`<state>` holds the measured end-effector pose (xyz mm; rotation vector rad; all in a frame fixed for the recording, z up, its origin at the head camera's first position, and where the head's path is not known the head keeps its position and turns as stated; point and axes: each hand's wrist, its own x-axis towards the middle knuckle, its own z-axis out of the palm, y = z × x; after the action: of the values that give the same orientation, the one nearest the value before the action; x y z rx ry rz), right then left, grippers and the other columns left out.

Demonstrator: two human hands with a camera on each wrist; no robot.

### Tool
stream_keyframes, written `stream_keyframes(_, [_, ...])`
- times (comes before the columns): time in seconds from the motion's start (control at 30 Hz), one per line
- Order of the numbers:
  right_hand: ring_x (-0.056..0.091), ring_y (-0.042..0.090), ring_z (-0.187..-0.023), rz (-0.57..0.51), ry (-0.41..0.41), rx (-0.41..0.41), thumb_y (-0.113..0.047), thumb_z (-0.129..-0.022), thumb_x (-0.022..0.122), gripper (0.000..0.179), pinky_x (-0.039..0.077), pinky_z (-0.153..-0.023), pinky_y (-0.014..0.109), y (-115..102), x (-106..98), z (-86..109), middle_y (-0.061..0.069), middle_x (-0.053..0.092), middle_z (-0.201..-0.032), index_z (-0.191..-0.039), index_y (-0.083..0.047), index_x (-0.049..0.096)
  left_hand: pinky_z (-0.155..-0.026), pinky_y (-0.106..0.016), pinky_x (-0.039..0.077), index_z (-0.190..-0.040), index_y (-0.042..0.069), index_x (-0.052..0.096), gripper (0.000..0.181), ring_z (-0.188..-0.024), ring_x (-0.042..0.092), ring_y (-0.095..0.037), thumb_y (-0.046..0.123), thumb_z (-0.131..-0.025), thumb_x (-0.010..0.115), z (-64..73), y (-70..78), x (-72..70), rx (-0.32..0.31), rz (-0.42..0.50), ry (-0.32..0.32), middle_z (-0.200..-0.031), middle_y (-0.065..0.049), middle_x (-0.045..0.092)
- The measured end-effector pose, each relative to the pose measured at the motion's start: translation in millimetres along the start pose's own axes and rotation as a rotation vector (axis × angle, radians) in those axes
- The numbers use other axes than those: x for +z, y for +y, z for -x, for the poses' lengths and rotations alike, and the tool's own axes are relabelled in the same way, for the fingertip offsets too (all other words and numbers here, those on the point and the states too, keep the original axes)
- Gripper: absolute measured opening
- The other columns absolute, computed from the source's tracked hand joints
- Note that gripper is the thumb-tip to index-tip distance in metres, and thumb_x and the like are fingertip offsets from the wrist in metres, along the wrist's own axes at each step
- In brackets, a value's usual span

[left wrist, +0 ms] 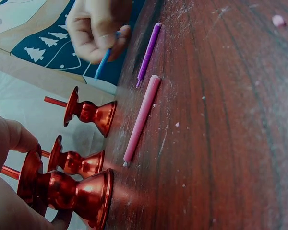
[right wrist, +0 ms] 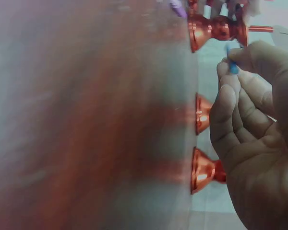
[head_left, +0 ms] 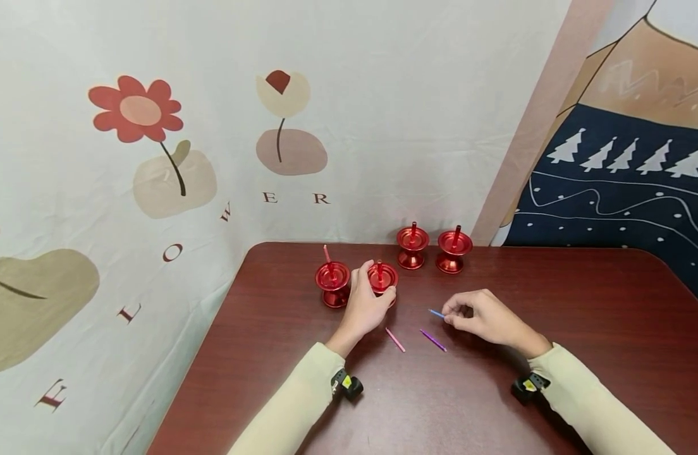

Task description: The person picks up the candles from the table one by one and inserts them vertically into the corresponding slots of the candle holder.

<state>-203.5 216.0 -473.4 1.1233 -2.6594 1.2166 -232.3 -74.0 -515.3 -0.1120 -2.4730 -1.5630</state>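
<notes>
My left hand (head_left: 365,306) grips the shiny red metal candle holder (head_left: 385,278) by its dish, thumb on one side and fingers on the other. That holder stands upright on the table with a thin red stem rising from its middle. Off to the right, my right hand (head_left: 488,316) pinches a thin blue candle (head_left: 436,313) between thumb and fingertips, above the tabletop. Between the hands lie a pink candle (left wrist: 142,120) and a purple candle (left wrist: 149,53). Left of the gripped holder stands another red candle holder (head_left: 334,297), a slim pinkish candle (head_left: 327,254) upright in it.
Two more red candle holders, one on the left (head_left: 411,259) and one on the right (head_left: 451,262), stand near the table's back edge. Small crumbs dot the dark wooden table (head_left: 582,303). A printed cloth (head_left: 383,139) hangs behind it.
</notes>
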Motion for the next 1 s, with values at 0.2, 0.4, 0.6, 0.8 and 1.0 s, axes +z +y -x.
stream_keyframes(0.2, [0.062,0.009,-0.084,-0.009,0.045,-0.092,0.0,-0.1,0.077,0.012,0.054,-0.071,0.028,-10.4,-2.2,-24.7,-0.01,0.072,-0.096,-0.108,-0.008,0.08,-0.114,-0.059,0.048,-0.161,0.011,0.046,0.083,-0.134,0.059,-0.037,0.03,-0.09,0.085,1.0,0.9,-1.1,-0.019,-0.001,-0.008,-0.143,-0.015,0.05])
stream_keyframes(0.4, [0.063,0.013,-0.085,-0.058,0.123,-0.059,-0.001,-0.099,0.077,0.01,0.053,-0.075,0.028,-25.3,0.1,-56.3,-0.003,0.073,-0.093,-0.101,-0.011,0.077,-0.113,-0.058,0.048,-0.161,0.01,0.047,0.083,-0.133,0.059,-0.037,0.03,-0.09,0.085,0.4,1.1,-2.2,-0.008,0.001,-0.006,-0.141,-0.017,0.052])
stream_keyframes(0.6, [0.069,0.016,-0.087,-0.181,0.23,-0.03,0.001,-0.095,0.08,0.01,0.057,-0.079,0.023,-39.4,8.0,-88.2,0.003,0.075,-0.094,-0.1,-0.006,0.076,-0.112,-0.058,0.048,-0.161,0.006,0.047,0.083,-0.129,0.06,-0.039,0.028,-0.089,0.084,0.8,2.7,-3.2,0.01,0.016,-0.006,-0.139,-0.02,0.054])
stream_keyframes(0.8, [0.073,0.021,-0.083,-0.266,0.327,-0.076,0.004,-0.095,0.082,0.013,0.059,-0.078,0.022,-54.6,15.4,-115.3,0.012,0.079,-0.095,-0.103,-0.004,0.075,-0.112,-0.055,0.049,-0.161,0.006,0.047,0.082,-0.129,0.061,-0.036,0.027,-0.09,0.082,2.9,4.6,-4.0,0.02,0.018,0.005,-0.139,-0.018,0.055])
stream_keyframes(1.0, [0.076,0.024,-0.082,-0.283,0.366,-0.107,0.004,-0.096,0.081,0.011,0.059,-0.076,0.023,-62.7,21.4,-129.9,0.01,0.081,-0.097,-0.104,-0.003,0.077,-0.113,-0.047,0.049,-0.164,0.012,0.042,0.083,-0.131,0.06,-0.028,0.032,-0.093,0.08,2.6,1.6,-2.9,-0.007,-0.026,-0.025,-0.142,-0.013,0.054])
